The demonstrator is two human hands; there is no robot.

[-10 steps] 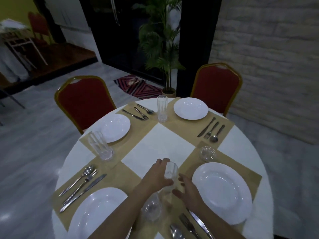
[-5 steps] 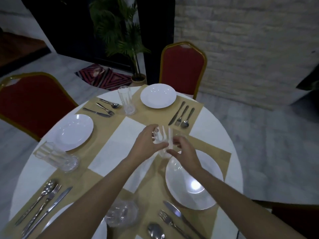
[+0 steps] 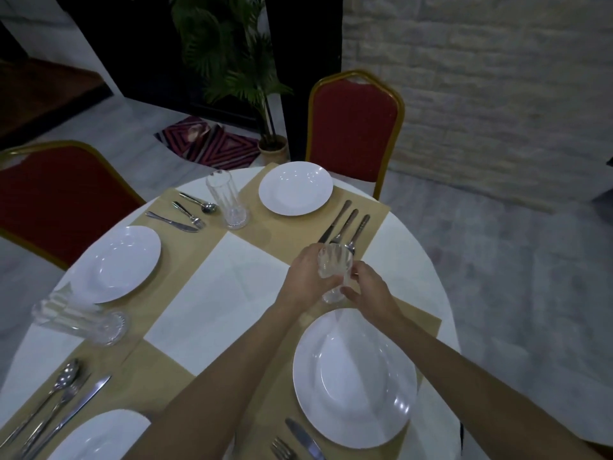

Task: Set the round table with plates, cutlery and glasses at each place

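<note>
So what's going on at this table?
A person is setting the round table. The left hand and right hand both hold a clear glass just beyond the near white plate. Other plates and cutlery already lie at the places, and two other glasses stand farther off.

The left hand (image 3: 303, 282) and right hand (image 3: 370, 292) are bare, as are both forearms (image 3: 232, 376).

Four plates (image 3: 295, 188) (image 3: 115, 263) (image 3: 355, 376) (image 3: 99, 436), three glasses (image 3: 227, 199) (image 3: 79, 322) (image 3: 333, 265), two chairs (image 3: 355, 124) (image 3: 56, 197)
</note>
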